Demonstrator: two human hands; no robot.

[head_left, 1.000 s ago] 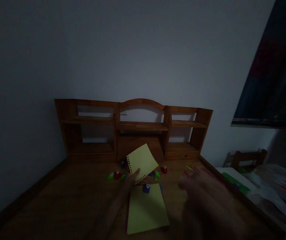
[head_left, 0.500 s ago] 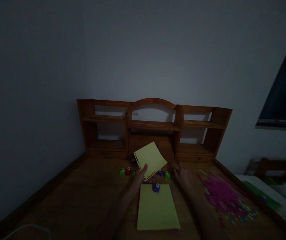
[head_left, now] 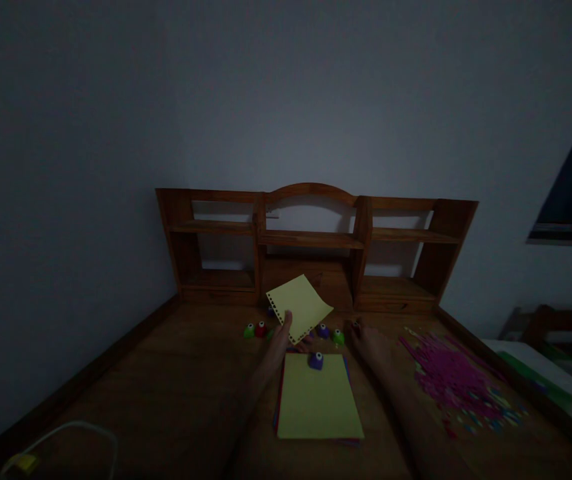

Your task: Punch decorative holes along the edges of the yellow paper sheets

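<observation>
The scene is very dim. My left hand (head_left: 282, 339) pinches a yellow sheet of paper (head_left: 300, 306) with a row of punched holes along its left edge, holding it tilted above the desk. My right hand (head_left: 367, 339) reaches to the far side of the desk beside a green punch (head_left: 339, 337); its fingers curl around something small and dark that I cannot name. A stack of coloured paper with a yellow top sheet (head_left: 319, 399) lies between my arms, with a purple punch (head_left: 315, 361) resting on its far edge.
Small punches, green (head_left: 249, 330), red (head_left: 261, 329) and purple (head_left: 323, 330), line the desk's back. A pile of pink paper scraps (head_left: 449, 377) spreads at the right. A wooden shelf unit (head_left: 311, 243) stands against the wall. A white cable (head_left: 73, 433) lies front left.
My right hand swept in from the right and reached forward to the punches near the shelf. The camera view panned, bringing the pink scraps into sight. The left hand kept holding the sheet.
</observation>
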